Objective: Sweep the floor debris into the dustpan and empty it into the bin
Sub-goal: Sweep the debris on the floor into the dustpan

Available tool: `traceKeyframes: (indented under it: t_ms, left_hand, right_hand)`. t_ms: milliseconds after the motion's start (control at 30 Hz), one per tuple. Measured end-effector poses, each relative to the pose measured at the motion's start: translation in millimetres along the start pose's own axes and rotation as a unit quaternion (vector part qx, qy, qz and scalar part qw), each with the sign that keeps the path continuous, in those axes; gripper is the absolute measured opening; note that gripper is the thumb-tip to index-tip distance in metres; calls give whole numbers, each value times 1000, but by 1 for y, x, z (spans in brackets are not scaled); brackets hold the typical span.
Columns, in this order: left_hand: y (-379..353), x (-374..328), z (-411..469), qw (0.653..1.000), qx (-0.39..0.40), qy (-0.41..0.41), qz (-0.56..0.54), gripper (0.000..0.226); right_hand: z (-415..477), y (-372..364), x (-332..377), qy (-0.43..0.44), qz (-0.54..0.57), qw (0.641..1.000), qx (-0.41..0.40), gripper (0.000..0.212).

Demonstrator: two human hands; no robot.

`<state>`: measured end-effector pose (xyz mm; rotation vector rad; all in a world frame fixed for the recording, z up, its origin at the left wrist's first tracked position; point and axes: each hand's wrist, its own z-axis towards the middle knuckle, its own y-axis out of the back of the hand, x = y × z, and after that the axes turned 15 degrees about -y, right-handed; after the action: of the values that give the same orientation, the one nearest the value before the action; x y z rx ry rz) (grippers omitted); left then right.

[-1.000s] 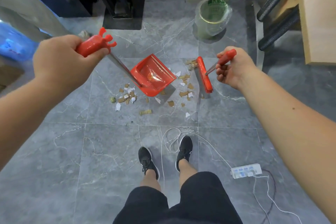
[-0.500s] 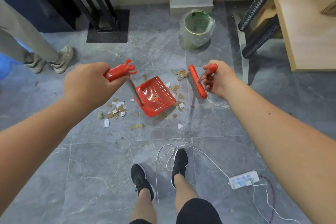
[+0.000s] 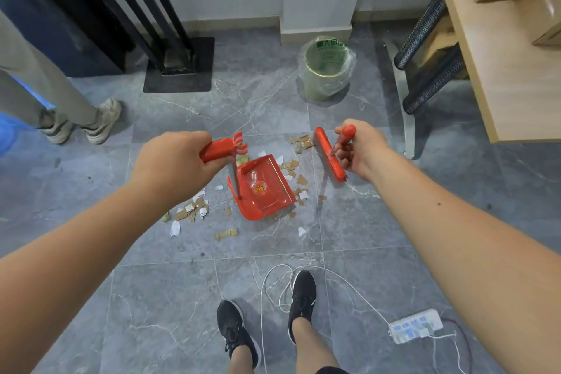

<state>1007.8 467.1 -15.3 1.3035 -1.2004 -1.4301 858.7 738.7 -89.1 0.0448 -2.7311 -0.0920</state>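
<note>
At frame centre, the left hand [image 3: 173,165] is gripping the red plastic dustpan [image 3: 263,188]; the right hand [image 3: 359,147] is clasping the red broom [image 3: 329,153], lying just right of scattered cardboard scraps [image 3: 293,167].

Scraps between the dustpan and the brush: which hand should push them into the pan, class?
Right hand: it grips the brush, beside the scraps at the dustpan mouth. The left hand steadies the pan.
</note>
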Motion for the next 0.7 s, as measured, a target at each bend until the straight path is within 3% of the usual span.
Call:
traceKeyframes:
  t_ms: [133,233,367,500,700]
  left_hand:
    - [-7,2,14,1000,4,-8,19,52]
    - [-15,7,23,1000,0,-6,17,52]
    - [-23,9,35,1000,-11,-10,15,53]
    - [-30,6,44,1000,-19,-14,9,53]
    - [-40,13,43,1000,-22,-12,17,54]
  right_hand:
    - [16,2,3,2,-4,1000,-2,35]
    - [24,0,6,5,-1,1000,-2,7]
    - [35,-8,17,8,3,1000,1,26]
    - [44,-15,30,5,-4,1000,11,12]
    - [88,-4,29,-85,-52,994,38,21]
